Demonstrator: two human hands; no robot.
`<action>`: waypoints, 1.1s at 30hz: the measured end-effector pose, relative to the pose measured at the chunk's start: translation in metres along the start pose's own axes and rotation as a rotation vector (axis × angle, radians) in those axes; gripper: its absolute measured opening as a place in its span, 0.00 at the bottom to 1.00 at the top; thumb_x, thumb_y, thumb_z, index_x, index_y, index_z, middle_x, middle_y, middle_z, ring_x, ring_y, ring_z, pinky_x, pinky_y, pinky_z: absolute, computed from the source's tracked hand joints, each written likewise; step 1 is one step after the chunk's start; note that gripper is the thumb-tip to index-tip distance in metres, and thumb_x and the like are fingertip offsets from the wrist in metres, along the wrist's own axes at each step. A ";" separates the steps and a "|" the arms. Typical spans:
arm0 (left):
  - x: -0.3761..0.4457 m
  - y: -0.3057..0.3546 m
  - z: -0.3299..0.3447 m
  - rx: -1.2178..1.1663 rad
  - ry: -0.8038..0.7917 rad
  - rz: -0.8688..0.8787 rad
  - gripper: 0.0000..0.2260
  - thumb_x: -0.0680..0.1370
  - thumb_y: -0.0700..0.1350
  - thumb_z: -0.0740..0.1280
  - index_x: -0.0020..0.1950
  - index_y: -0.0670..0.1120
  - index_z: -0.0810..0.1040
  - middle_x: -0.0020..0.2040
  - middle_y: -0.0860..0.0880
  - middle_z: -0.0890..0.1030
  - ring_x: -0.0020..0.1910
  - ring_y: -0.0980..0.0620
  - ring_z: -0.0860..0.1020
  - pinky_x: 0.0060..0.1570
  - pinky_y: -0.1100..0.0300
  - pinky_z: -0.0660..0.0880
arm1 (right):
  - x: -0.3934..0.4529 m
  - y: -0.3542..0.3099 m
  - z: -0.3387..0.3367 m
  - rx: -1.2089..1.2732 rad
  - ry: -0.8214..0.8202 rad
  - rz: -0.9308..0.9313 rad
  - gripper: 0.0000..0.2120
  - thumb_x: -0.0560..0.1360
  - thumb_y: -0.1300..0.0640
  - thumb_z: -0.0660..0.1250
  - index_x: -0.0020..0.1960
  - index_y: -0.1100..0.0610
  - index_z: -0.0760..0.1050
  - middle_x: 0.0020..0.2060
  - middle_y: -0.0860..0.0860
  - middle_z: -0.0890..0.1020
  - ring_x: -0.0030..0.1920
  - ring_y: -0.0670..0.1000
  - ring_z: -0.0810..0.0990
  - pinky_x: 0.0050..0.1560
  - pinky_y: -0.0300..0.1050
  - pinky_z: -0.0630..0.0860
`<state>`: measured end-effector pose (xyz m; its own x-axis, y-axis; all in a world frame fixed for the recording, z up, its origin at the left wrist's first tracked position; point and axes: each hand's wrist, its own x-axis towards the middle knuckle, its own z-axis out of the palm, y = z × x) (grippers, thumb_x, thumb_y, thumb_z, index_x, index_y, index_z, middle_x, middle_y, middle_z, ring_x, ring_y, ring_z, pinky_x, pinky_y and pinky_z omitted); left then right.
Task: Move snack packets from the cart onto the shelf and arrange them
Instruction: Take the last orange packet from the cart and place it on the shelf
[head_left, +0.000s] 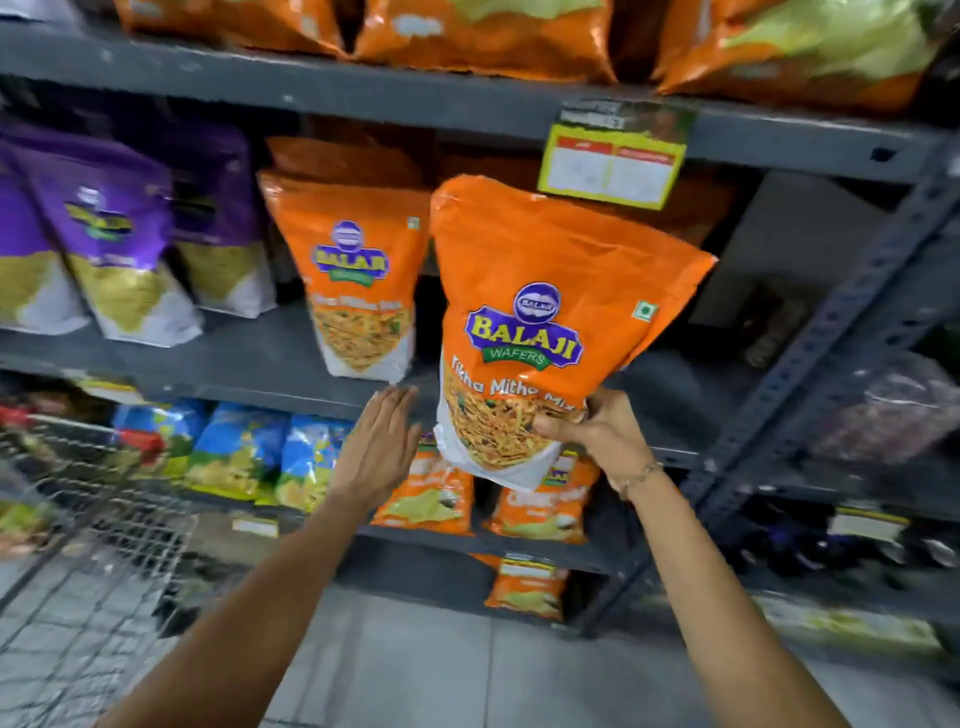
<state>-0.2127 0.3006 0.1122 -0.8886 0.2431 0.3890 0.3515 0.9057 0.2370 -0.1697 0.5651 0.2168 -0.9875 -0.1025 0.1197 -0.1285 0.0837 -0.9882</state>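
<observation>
My right hand (597, 434) grips the lower right corner of a large orange Balaji snack packet (545, 291), held upright in front of the grey middle shelf (249, 358). My left hand (379, 447) is flat with fingers together, holding nothing, just left of the packet's bottom edge. A matching orange packet (358, 280) stands on the shelf to the left of the held one, with more orange packets behind it. The wire cart (88, 499) is at the lower left; what it holds is blurred.
Purple packets (109, 239) fill the left of the middle shelf. A yellow price tag (613, 161) hangs from the shelf above. Blue packets (239, 452) and small orange packets (431, 493) sit on lower shelves. A slotted upright post (841, 322) stands at right.
</observation>
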 end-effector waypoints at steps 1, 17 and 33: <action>0.008 0.009 0.009 -0.012 0.000 0.018 0.27 0.82 0.53 0.46 0.68 0.35 0.69 0.64 0.36 0.75 0.66 0.40 0.70 0.70 0.50 0.59 | -0.005 0.000 -0.016 0.000 0.034 0.011 0.22 0.50 0.47 0.81 0.41 0.53 0.82 0.39 0.44 0.86 0.44 0.46 0.84 0.42 0.40 0.80; 0.030 0.006 0.077 0.062 -0.026 -0.047 0.26 0.81 0.55 0.47 0.68 0.40 0.69 0.67 0.40 0.73 0.69 0.41 0.66 0.70 0.48 0.55 | -0.020 0.066 -0.098 -0.064 0.539 -0.035 0.12 0.72 0.60 0.68 0.49 0.44 0.77 0.46 0.41 0.82 0.49 0.38 0.81 0.54 0.45 0.76; 0.032 0.001 0.092 0.088 0.122 -0.013 0.22 0.79 0.51 0.54 0.66 0.39 0.71 0.65 0.38 0.74 0.66 0.39 0.68 0.67 0.47 0.58 | 0.067 0.093 -0.128 0.022 0.667 -0.078 0.04 0.79 0.61 0.58 0.54 0.59 0.67 0.44 0.47 0.78 0.40 0.33 0.79 0.42 0.31 0.75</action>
<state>-0.2685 0.3415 0.0427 -0.8486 0.1925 0.4928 0.3087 0.9366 0.1657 -0.2590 0.6927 0.1452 -0.8214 0.5272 0.2176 -0.2072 0.0796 -0.9750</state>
